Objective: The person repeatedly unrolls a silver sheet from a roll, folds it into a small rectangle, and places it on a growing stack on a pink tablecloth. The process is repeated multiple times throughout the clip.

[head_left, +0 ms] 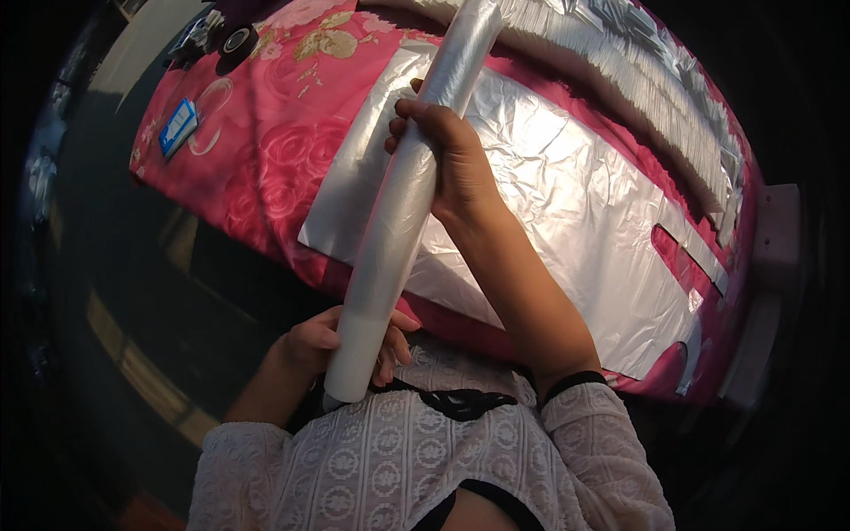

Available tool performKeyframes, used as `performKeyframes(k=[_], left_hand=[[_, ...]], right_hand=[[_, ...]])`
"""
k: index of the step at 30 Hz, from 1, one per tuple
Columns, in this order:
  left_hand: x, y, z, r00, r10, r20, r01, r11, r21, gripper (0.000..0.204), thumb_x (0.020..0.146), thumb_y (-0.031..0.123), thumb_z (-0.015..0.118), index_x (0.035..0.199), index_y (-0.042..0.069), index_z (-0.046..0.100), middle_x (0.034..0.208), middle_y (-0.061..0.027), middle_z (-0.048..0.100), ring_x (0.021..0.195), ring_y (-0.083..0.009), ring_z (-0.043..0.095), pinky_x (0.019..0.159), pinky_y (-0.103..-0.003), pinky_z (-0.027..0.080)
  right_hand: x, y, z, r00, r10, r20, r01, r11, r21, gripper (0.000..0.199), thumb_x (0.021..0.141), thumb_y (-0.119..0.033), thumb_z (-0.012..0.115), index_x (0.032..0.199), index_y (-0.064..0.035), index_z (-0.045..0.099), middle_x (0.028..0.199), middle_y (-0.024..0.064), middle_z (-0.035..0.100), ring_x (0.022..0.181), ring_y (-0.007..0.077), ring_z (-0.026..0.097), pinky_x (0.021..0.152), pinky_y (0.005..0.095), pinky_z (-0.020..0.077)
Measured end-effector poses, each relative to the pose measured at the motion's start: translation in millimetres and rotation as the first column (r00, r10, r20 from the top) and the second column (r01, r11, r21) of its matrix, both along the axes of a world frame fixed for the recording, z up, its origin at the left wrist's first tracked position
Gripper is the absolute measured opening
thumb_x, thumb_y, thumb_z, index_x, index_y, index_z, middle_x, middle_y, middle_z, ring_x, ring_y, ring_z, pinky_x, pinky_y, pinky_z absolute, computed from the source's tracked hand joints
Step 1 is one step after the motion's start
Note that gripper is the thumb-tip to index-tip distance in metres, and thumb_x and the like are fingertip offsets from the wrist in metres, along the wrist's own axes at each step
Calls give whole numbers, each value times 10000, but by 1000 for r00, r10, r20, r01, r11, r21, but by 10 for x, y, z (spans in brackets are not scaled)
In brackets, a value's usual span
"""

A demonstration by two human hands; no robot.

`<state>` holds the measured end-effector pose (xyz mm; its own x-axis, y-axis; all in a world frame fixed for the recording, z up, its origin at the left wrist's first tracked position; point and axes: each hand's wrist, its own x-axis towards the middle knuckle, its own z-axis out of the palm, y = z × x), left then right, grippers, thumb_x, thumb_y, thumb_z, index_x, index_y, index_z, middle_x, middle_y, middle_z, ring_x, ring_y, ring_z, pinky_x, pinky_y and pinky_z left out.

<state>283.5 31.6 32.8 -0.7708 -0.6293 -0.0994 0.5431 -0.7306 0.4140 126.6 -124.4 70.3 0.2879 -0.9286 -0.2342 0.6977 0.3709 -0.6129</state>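
A long, pale roll of thin plastic [390, 230] slants across the front of my body, its far end over the table and its near end at my waist. Around its upper part, the fingers of my right hand [447, 146] are closed. My left hand [310, 341] wraps the lower end, thumb on one side and fingertips showing on the other. Beneath the roll and my right forearm, a flat whitish plastic carrier bag [567, 203] lies spread on the table, wrinkled and shiny, with its cut-out handles toward the right.
A pink rose-patterned cloth [283, 177] covers the table. Along the far right side runs a long row of folded white plastic bags [637, 97]. On the left lie a small blue-and-white box [179, 126] and a dark roll of tape [237, 41].
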Motion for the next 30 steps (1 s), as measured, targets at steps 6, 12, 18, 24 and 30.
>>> performKeyframes(k=[6, 12, 18, 24, 30], left_hand=[[-212, -169, -9, 560, 274, 782, -44, 952, -302, 520, 916, 389, 416, 1237, -19, 392, 1010, -140, 572, 881, -162, 580, 693, -279, 502], [-155, 13, -62, 771, -144, 620, 107, 990, 96, 479, 828, 367, 600, 1129, 13, 484, 774, -56, 573, 622, -114, 567, 571, -251, 489], [20, 270, -181, 747, -345, 568, 276, 939, 207, 611, 768, 401, 678, 1196, 16, 474, 744, -36, 563, 605, -100, 562, 577, -238, 486], [19, 287, -158, 715, -377, 589, 286, 926, 245, 574, 772, 368, 685, 1181, 25, 473, 734, -37, 558, 607, -99, 563, 574, -238, 488], [10, 309, -154, 686, -342, 642, 262, 940, 221, 522, 775, 302, 687, 1159, 17, 476, 770, -57, 587, 633, -110, 579, 578, -246, 492]], right_hand=[[-195, 283, -283, 919, -181, -351, 139, 980, -142, 380, 746, -148, 680, 997, -19, 426, 835, 99, 554, 732, 177, 578, 660, 336, 504], [-945, 62, -408, 942, -194, -274, 224, 971, 83, 425, 747, -175, 682, 1032, -14, 411, 861, 159, 563, 710, 216, 578, 589, 373, 519], [-1921, -153, -473, 824, -241, -512, 240, 968, -70, 355, 834, -205, 617, 1112, -8, 516, 923, 76, 598, 708, 119, 559, 650, 235, 469], [-1936, 101, -374, 455, 154, -877, -293, 956, 16, 410, 772, -383, 685, 896, 7, 652, 710, 12, 581, 621, 74, 479, 573, 223, 395], [-1971, 101, -422, 536, 255, -805, -402, 916, 23, 197, 827, -228, 668, 803, -35, 638, 668, -32, 566, 596, 46, 482, 559, 192, 380]])
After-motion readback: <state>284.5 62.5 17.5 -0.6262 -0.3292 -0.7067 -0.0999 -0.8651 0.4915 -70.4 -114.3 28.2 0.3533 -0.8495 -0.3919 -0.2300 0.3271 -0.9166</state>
